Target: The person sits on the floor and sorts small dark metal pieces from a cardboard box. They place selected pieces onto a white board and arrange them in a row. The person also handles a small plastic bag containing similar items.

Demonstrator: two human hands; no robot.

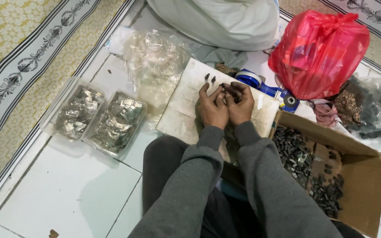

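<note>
From my head view, my left hand (212, 108) and right hand (240, 103) pinch together on a small dark piece (224, 86) over the white board (182, 105), two finished pieces (210, 78) lying beyond, while the cardboard box (367, 185) holds many more.

A glossy red plastic bag (317, 53) sits by a brown cardboard box (362, 185) of dark grey pieces (294, 154). Grey sleeves (225, 176) cross a whitish stained board (184, 105) on the white tiled floor (67, 185) (cream carpet (18, 57), black-and-white floral border).
</note>
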